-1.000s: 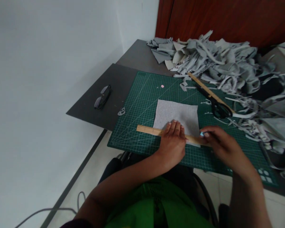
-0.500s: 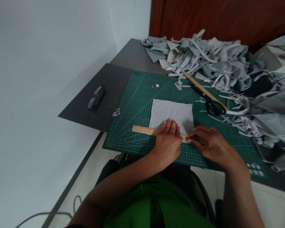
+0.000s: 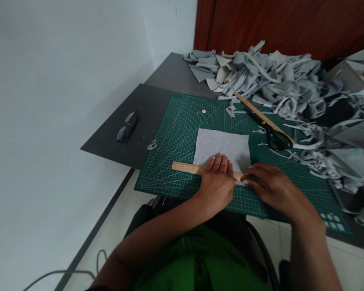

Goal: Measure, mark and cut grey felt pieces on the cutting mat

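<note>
Felt square, flat and pale grey, lay mid-mat on the counter, at 12 o'clock from both hands. Was crossed along its near edge by a thin wooden ruler, long axis running 9 to 3 o'clock. Left hand pressed flat and open on ruler and felt, fingers pointing to 12. Right hand sat just at 3 o'clock of it, fingers curled at the ruler's right end by the felt's corner, nearer that corner than the left; could not tell what, if anything, was pinched there. Scissors, black-handled, and a second wooden ruler lay at 1 o'clock, beside a soft heap of grey scraps. Glasses rested at 10 o'clock on a dark board.
</note>
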A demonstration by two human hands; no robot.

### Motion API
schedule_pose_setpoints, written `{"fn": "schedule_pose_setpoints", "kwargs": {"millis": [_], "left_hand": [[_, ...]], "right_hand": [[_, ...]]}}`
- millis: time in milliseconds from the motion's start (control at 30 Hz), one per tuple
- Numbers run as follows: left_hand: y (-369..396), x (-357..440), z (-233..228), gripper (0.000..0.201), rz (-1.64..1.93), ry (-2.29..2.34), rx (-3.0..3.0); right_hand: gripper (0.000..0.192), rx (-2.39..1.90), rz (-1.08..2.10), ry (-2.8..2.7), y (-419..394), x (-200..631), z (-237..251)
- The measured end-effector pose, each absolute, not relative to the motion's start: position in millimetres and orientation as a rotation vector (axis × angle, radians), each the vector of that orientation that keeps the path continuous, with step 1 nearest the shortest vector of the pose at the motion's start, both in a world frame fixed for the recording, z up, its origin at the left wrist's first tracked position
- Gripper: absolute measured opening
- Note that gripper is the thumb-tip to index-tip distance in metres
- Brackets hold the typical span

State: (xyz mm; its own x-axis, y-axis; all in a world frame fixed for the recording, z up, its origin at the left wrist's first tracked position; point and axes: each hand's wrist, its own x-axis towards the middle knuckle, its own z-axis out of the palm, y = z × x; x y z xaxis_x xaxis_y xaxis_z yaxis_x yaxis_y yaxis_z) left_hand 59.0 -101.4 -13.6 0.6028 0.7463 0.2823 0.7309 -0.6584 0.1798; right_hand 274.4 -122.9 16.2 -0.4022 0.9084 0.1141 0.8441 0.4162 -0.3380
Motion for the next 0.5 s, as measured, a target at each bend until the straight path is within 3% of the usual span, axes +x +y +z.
{"fn": "schedule_pose_setpoints", "kwargs": {"millis": [500], "left_hand": [[-102.6, 58.5, -10.6, 0.059, 0.476, 1.278, 2.737]], "right_hand": [[0.019, -1.541, 0.070, -2.475, -122.5, 272.8, 15.0]]}}
